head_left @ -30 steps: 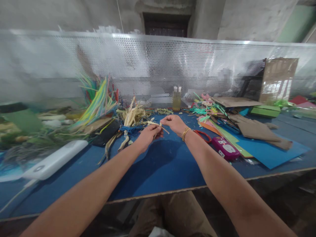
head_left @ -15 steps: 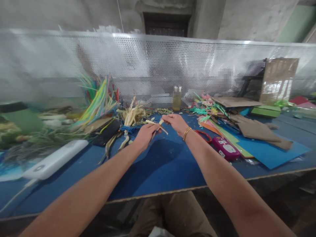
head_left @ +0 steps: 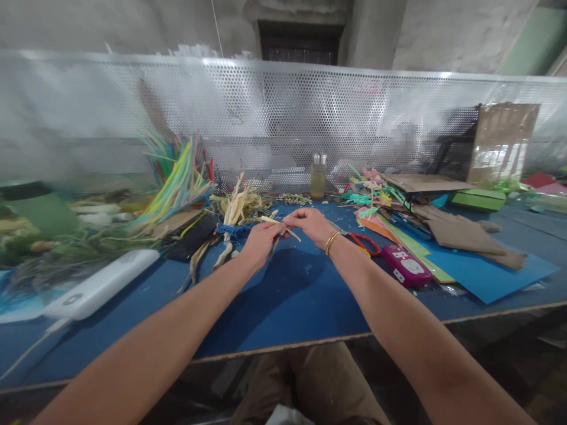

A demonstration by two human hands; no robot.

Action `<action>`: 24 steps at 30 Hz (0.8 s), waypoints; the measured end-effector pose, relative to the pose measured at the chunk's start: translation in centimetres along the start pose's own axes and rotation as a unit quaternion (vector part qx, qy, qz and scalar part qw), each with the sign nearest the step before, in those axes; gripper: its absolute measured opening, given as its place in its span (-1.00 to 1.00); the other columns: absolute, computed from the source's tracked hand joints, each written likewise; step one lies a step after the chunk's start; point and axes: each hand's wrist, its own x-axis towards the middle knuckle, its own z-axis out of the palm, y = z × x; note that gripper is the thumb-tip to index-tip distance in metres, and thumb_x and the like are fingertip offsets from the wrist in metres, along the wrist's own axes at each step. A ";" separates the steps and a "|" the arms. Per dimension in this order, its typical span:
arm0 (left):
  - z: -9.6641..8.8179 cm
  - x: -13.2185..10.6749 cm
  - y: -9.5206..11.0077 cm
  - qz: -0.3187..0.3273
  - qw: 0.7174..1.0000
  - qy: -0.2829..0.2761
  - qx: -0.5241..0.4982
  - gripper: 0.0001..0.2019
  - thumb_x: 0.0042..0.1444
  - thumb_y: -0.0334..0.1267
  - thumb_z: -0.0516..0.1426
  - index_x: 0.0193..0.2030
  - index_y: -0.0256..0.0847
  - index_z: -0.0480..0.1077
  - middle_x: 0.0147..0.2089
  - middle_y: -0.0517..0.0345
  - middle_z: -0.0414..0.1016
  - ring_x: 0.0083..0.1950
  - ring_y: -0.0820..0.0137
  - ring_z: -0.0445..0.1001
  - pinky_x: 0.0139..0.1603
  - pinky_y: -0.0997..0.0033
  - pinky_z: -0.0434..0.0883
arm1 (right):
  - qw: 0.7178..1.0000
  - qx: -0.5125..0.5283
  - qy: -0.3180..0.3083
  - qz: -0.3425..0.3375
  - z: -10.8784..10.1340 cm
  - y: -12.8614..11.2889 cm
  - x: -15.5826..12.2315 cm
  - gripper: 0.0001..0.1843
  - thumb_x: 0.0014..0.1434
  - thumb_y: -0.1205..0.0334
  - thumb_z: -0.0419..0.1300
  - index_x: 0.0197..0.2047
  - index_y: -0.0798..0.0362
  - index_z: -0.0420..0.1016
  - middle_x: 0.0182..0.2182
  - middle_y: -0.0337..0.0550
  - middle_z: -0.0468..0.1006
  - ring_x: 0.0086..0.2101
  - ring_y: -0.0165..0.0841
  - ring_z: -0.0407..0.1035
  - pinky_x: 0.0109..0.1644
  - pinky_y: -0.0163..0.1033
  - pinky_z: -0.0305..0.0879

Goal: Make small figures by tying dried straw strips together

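Note:
Pale dried plant strips [head_left: 295, 235], which look like husk, stick out around the fingertips near the middle of the table. My left hand [head_left: 261, 241] is closed in a pinch on them, with one end poking up past its fingers. Meeting it from the right, my right hand [head_left: 313, 225] pinches at the same spot, its thumb and forefinger touching the left fingertips; they mostly hide what lies between. Just beyond my left hand lies a bundle of similar pale strips [head_left: 239, 203] with blue string [head_left: 234, 230] at its base.
A white power bank-like device [head_left: 104, 283] with a cable lies left. Colourful stems [head_left: 177, 183] stand behind it. Red-handled scissors [head_left: 365, 243], a purple device [head_left: 405, 265] and blue paper [head_left: 487, 268] lie right. A glass bottle [head_left: 318, 180] stands before the perforated metal screen [head_left: 283, 112].
My right hand has moved slightly left and down, closing the gap to my left hand. The pale piece that showed between them is now mostly covered by fingers. More of the scissors shows.

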 end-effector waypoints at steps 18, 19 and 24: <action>-0.2 -0.2 0.2 -0.096 0.991 -0.075 -0.056 -0.68 -0.03 -0.03 0.27 -0.31 -0.28 0.52 -0.30 0.00 0.53 -0.33 0.40 0.43 -0.42 0.49 0.28 | 1.000 0.013 0.018 0.020 -0.2 0.1 0.3 -0.78 -0.09 0.15 0.35 -0.55 0.10 0.47 -0.58 -0.25 0.51 -0.49 -0.45 0.33 -0.28 -0.28 0.26; -0.2 -0.2 0.2 -0.097 0.992 -0.066 -0.056 -0.70 -0.06 -0.06 0.29 -0.33 -0.28 0.50 -0.32 0.04 0.52 -0.35 0.43 0.41 -0.44 0.51 0.25 | 1.000 0.019 0.014 0.019 -0.1 0.1 0.3 -0.78 -0.09 0.14 0.35 -0.55 0.10 0.48 -0.58 -0.24 0.51 -0.49 -0.45 0.33 -0.27 -0.28 0.26; 0.0 -0.1 0.3 -0.096 0.989 -0.046 -0.107 -0.77 -0.17 -0.24 0.34 -0.41 -0.25 0.42 -0.51 0.24 0.39 -0.52 0.52 0.30 -0.51 0.50 0.19 | 0.999 0.038 0.017 0.030 -0.1 0.2 0.4 -0.70 -0.17 0.05 0.40 -0.53 0.10 0.49 -0.55 -0.27 0.50 -0.46 -0.48 0.29 -0.27 -0.31 0.23</action>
